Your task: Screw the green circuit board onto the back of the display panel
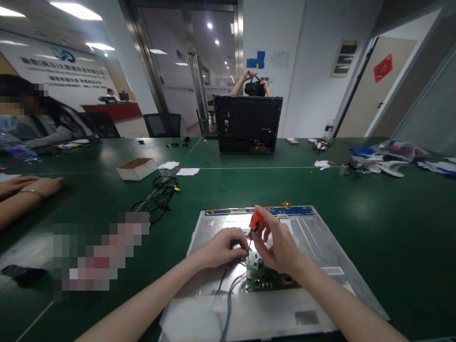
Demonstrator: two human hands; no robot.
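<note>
A silver metal display panel (320,247) lies flat on the green table in front of me, with a blue strip board along its far edge. A small green circuit board (261,278) sits on the panel near me, grey cables running from it. My right hand (280,247) grips a screwdriver with an orange handle (255,221), its tip pointing down at the board's far left corner. My left hand (223,247) rests on the panel beside the tip, fingers pinched at the shaft.
A black computer case (247,124) stands at the table's far side, a person behind it. A coil of black cable (158,194) and an open cardboard box (137,168) lie to the left. Another person's forearms (24,190) rest at the left edge. Gloves and bags lie at the far right.
</note>
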